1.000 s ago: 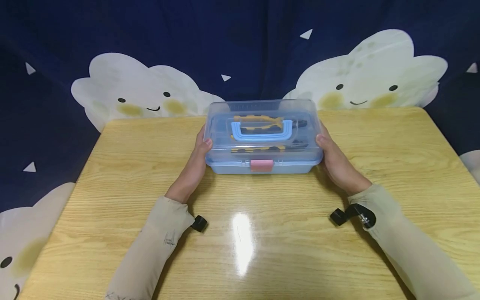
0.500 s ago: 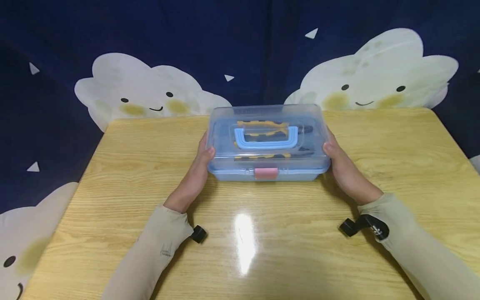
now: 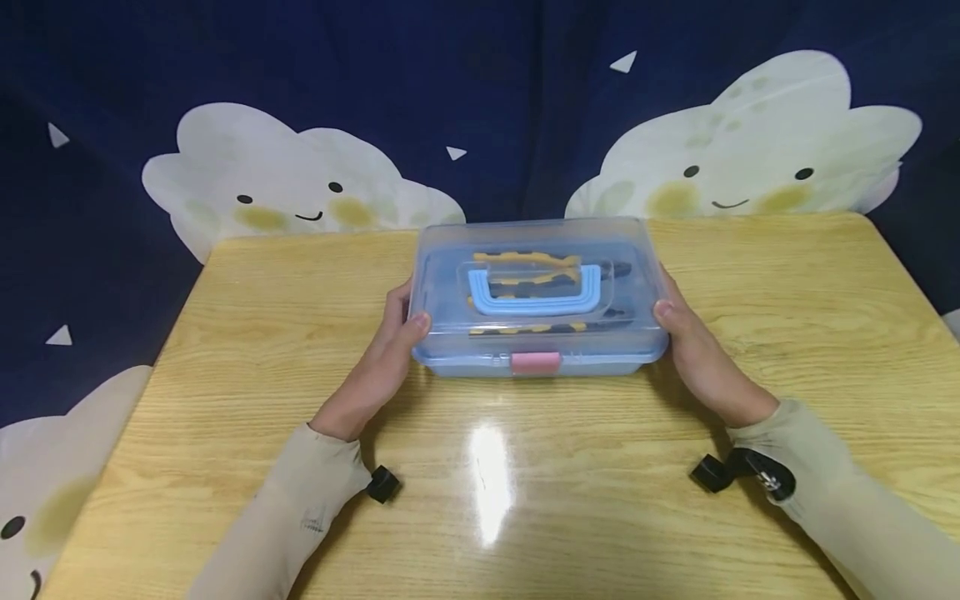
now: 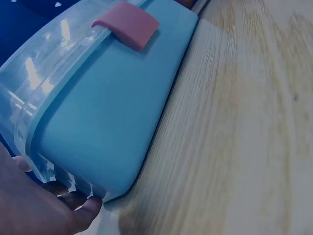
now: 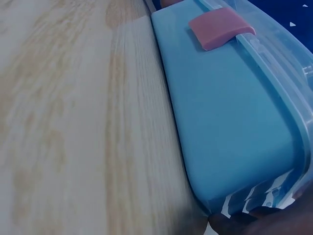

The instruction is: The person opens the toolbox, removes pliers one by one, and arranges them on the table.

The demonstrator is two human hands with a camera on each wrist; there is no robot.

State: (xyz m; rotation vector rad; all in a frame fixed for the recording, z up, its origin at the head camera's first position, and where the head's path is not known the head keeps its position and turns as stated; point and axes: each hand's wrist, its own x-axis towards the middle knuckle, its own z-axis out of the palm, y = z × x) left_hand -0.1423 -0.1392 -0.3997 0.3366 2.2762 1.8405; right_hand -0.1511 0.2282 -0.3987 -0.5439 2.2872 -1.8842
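Left hand (image 3: 382, 362) and right hand (image 3: 702, 360) are gripping the box (image 3: 540, 343), its long axis running sideways, latch (image 3: 535, 362) facing near side

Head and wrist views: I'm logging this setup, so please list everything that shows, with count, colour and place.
table: 1, light wood, under the whole scene
curtain: 1, dark blue, behind the table
cloud prints: at least 3, white with yellow cheeks, on the curtain
triangle prints: at least 4, white, on the curtain
box: 1, blue, on or just above the table
lid: 1, clear, over the box
handle: 1, light blue, on the lid
latch: 1, pink, box front
tools: count unclear, orange-yellow and black, inside the box
wrist devices: 2, black, at the cuffs
sleeves: 2, beige, on the forearms
left hand and right hand: 2 hands, bare, holding the box's ends
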